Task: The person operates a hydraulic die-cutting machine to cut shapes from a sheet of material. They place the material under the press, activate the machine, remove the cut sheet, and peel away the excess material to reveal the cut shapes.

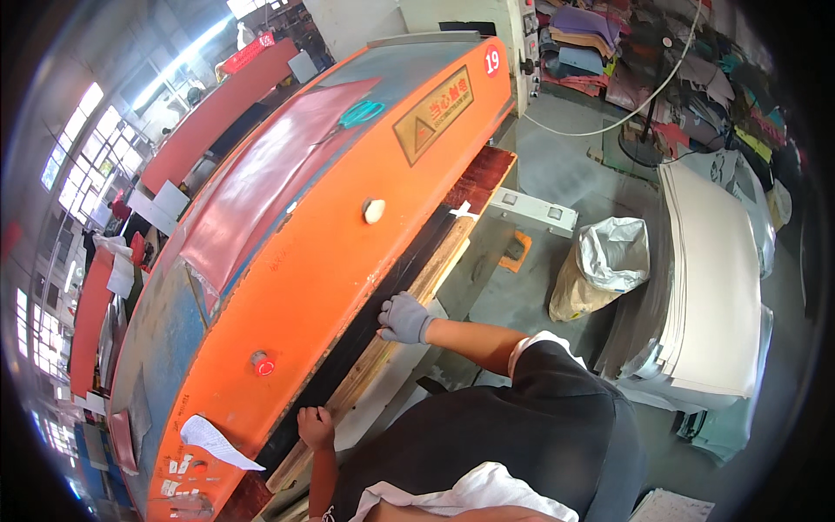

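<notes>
Wooden board [409, 300] under both hands

Press machine [330, 252]: painted metal, orange front semi-gloss, scuffed; blue top worn, w/ glossy red sheet [261, 183] lying on it. Below the orange front: wood board [409, 300], raw, rough edge. Right hand [404, 318] on that board, in grey knit cloth glove, matt. Left hand [315, 427] bare. Right of machine: woven plastic sack [604, 261], crinkly; stack of matt off-white sheets [713, 278], smooth. White paper slip [213, 439] on the orange front.
</notes>
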Demonstrator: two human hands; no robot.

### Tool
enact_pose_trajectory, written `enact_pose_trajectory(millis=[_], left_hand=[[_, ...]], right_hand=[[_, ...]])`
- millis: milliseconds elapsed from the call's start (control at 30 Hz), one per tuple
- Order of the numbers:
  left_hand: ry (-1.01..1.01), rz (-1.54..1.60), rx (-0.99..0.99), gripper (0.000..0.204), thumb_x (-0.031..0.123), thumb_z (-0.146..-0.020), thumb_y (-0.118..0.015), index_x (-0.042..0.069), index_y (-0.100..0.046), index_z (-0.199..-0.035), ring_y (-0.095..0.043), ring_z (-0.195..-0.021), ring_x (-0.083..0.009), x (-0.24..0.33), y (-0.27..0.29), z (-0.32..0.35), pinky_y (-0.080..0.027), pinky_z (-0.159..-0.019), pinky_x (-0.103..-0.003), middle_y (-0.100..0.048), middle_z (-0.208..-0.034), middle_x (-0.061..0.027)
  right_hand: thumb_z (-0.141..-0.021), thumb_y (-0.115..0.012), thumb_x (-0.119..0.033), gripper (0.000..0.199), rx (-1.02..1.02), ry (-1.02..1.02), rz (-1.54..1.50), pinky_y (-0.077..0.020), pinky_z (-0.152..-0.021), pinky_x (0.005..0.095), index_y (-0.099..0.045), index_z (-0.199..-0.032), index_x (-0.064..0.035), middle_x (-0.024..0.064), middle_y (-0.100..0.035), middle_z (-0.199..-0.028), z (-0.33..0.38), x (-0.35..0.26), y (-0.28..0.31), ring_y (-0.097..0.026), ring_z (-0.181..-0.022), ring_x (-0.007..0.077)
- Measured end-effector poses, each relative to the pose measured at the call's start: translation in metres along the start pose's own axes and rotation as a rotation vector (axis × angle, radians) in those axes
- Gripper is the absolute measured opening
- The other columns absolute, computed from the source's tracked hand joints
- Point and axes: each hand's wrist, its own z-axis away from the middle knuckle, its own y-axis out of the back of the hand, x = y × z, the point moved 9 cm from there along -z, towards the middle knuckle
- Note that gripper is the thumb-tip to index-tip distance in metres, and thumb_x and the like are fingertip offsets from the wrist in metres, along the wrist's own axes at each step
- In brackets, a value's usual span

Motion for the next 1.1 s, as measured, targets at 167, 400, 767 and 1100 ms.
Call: enact_pose_trajectory(millis=[167,400,767,1100], left_hand=[[0.169,0.077,-0.057,0.028,0.020,-0.081,-0.057,-0.001,-0.048,-0.065,-0.050,-0.070,-0.0394,-0.016,-0.007,-0.005,-0.041,-0.063,-0.049,-0.048,-0.070,-0.0194],[0.179,0.094,-0.034,0.031,0.025,-0.081,-0.057,0.001,-0.051,-0.064,-0.051,-0.076,-0.0375,0.005,-0.003,0.002,-0.042,-0.070,-0.047,-0.051,-0.072,-0.0173],[0.207,0.044,-0.079,0.025,0.028,-0.078,-0.059,0.004,-0.056,-0.068,-0.056,-0.080,-0.0318,0.114,0.074,0.105,-0.047,-0.069,-0.044,-0.056,-0.078,-0.0118],[0.371,0.333,-0.366,0.024,0.029,-0.079,-0.058,0.005,-0.058,-0.076,-0.056,-0.083,-0.0297,0.183,0.109,0.206,-0.046,-0.074,-0.041,-0.057,-0.082,-0.0102]], right_hand=[[-0.084,-0.050,-0.044,0.038,-0.045,-0.004,0.038,-0.0410,-0.076,0.0400,-0.066,-0.079,-0.0097,0.0094,-0.060,-0.082,0.001,0.001,0.003,-0.057,-0.083,0.0268],[-0.083,-0.050,-0.045,0.039,-0.075,-0.080,0.078,-0.0424,-0.079,0.0412,-0.069,-0.082,-0.0106,0.0103,-0.061,-0.085,0.014,0.006,0.009,-0.058,-0.086,0.0277],[-0.076,-0.064,-0.028,0.018,0.319,0.080,0.107,-0.0386,-0.062,0.0449,-0.058,-0.072,-0.0115,0.0091,-0.053,-0.069,0.160,-0.044,0.075,-0.052,-0.066,0.0312],[-0.075,-0.069,-0.030,0.046,0.314,0.188,-0.238,-0.0436,-0.082,0.0435,-0.053,-0.108,-0.0009,0.0184,-0.057,-0.101,0.171,-0.143,0.094,-0.053,-0.095,0.0366]])
